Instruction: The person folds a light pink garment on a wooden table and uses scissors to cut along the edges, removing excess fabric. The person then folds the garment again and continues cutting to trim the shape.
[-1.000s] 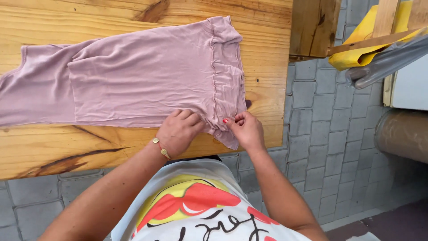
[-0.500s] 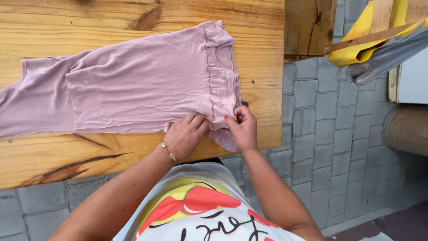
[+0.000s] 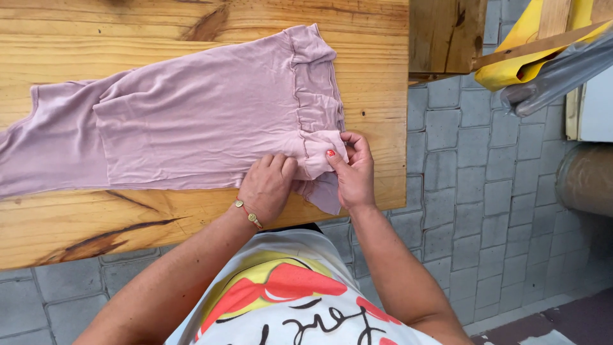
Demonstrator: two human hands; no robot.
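Garment: I see a pale mauve garment [image 3: 191,121] spread flat across the wooden worktop [image 3: 191,217], its gathered waistband [image 3: 316,96] toward the right end, the rest running off the left edge of the view.
Left hand: my left hand [image 3: 268,185] rests knuckles-up on the near edge of the cloth, just left of the waistband corner — fingers [image 3: 281,163] curled down and closed onto the fabric, pinching a fold of it.
Right hand: my right hand [image 3: 354,172] sits at the near right corner of the garment, fingers [image 3: 335,156] closed on the waistband corner, thumb on top with a red nail showing; the pinched corner is lifted a little off the wood.
Spacing: the two hands are just beside each other, with a small bunch of cloth between them; a flap hangs over the worktop's near edge below them.
Wrist: a thin gold bracelet [image 3: 249,214] circles the left wrist.
Surroundings: grey paving [image 3: 472,191] lies beside the worktop, and a yellow object [image 3: 517,51] shows at upper right.
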